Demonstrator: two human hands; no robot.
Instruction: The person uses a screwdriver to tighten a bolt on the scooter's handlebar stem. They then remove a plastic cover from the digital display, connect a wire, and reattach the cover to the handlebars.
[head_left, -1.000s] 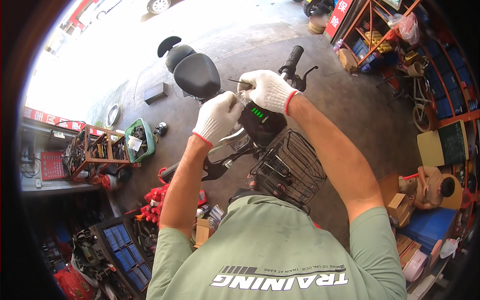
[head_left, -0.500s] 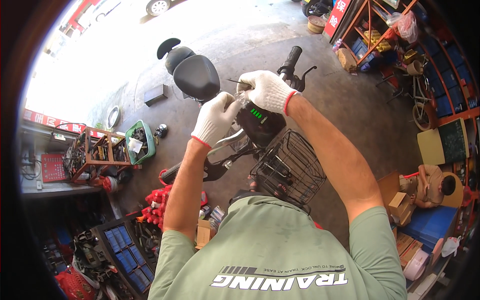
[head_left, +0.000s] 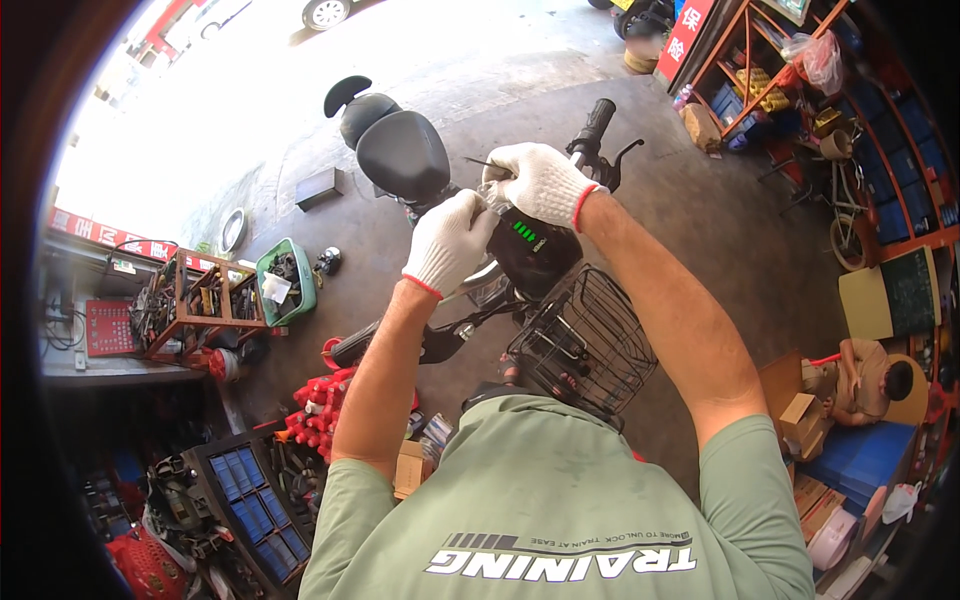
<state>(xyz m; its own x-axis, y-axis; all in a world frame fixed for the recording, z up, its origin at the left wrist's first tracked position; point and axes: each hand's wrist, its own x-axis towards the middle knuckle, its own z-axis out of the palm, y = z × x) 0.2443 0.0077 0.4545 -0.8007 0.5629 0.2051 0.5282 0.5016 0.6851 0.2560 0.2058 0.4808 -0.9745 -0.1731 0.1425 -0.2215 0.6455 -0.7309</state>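
Observation:
Both my hands wear white knit gloves with red cuffs and meet above the middle of an electric bike's handlebar. My left hand [head_left: 452, 240] is closed, its fingertips pinching crumpled clear plastic [head_left: 491, 193]. My right hand [head_left: 541, 186] is closed just beside it, its fingers curled in. A thin dark rod or wire [head_left: 478, 161] sticks out from its fingers; which it is I cannot tell. Beneath the hands lies the dark display panel [head_left: 540, 262], with green bars lit. The black seat [head_left: 404, 155] is beyond my left hand.
A wire basket [head_left: 590, 345] hangs on the bike's near side. The right handlebar grip [head_left: 597, 120] and left grip [head_left: 352, 348] stick out sideways. A green tub [head_left: 303, 285] and parts rack [head_left: 205, 305] stand left. Another person [head_left: 858, 385] sits at the right.
The whole view has shifted slightly, so the bike sits a little further right and lower. My hands stay together over the display, with the fingers still closed.

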